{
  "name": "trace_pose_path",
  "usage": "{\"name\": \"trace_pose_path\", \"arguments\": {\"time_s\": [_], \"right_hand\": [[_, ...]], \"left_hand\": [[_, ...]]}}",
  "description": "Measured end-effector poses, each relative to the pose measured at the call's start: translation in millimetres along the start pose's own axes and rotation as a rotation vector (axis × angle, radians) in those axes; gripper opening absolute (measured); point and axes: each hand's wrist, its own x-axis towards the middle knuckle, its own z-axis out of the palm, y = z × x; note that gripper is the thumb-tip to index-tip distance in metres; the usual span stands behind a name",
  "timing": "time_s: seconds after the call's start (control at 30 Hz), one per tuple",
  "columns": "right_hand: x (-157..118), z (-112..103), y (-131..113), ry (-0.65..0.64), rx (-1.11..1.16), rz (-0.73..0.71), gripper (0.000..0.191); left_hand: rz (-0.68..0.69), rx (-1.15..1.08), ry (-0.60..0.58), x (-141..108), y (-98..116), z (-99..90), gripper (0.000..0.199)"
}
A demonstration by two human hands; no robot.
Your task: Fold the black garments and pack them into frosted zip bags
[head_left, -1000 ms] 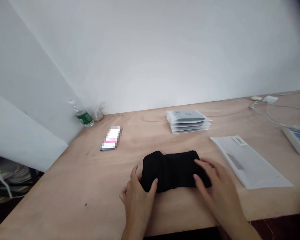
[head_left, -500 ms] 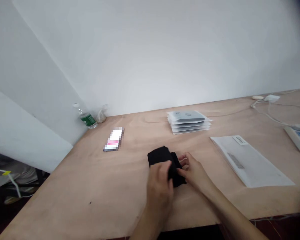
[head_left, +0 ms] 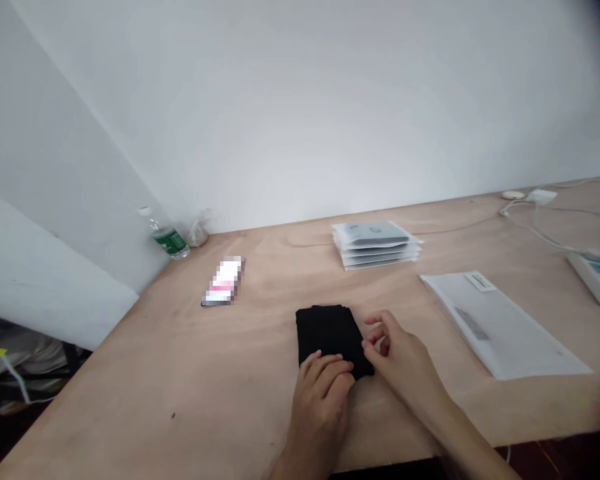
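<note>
A black cloth [head_left: 327, 332], folded into a flat bundle, lies on the wooden table near its front edge. My left hand [head_left: 325, 393] rests on the near part of the bundle, palm down, its fingers lying over the fabric. At the bundle's right side is my right hand [head_left: 393, 347], with curled fingers apart and nothing seen between them. Its thumb tip is close to the cloth's right edge; whether it touches is unclear.
Bagged flat packets [head_left: 375, 243] are stacked near the wall. To the right lie a frosted plastic bag [head_left: 505, 327] and a white device [head_left: 597, 277] with cables behind. A phone [head_left: 223, 281], a bottle [head_left: 169, 240] and a small bag [head_left: 198, 230] are at the left.
The black cloth's upper layer has come down flat, making one bundle. My left hand has lowered onto it with fingers spread, and my right hand has come off its right edge slightly.
</note>
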Motion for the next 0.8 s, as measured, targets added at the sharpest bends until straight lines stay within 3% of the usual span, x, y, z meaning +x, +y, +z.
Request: {"name": "trace_pose_path", "arguments": {"time_s": [0.13,0.2,0.27,0.43,0.57,0.73,0.8], "right_hand": [[1.8,-0.6,-6.5,0.055,-0.143,-0.248,0.022],[7.3,4.2,-8.7,-0.035,-0.219,-0.447,0.032],[14.1,12.4,-5.4,-0.146,-0.316,-0.553,0.039],[22.9,30.7,16.0,-0.221,-0.486,-0.472,0.055],[21.8,33.4,17.8,-0.260,-0.495,-0.425,0.053],[18.3,17.2,17.6,-0.325,-0.296,-0.450,0.054],[14.8,2.3,28.6,-0.254,-0.229,-0.445,0.056]], "left_hand": [[0.016,-0.027,-0.056,1.8,-2.0,3.5,0.024],[0.023,-0.028,-0.072,1.9,-3.7,5.3,0.025],[0.029,-0.033,-0.081,1.0,-5.1,6.3,0.025],[0.000,-0.086,-0.132,-0.3,-4.9,2.1,0.023],[-0.118,-0.008,-0.132,7.4,-7.6,1.3,0.025],[-0.220,0.280,-0.332,16.9,-18.6,12.4,0.052],[-0.217,0.314,-0.369,16.7,-20.6,15.1,0.058]]}}
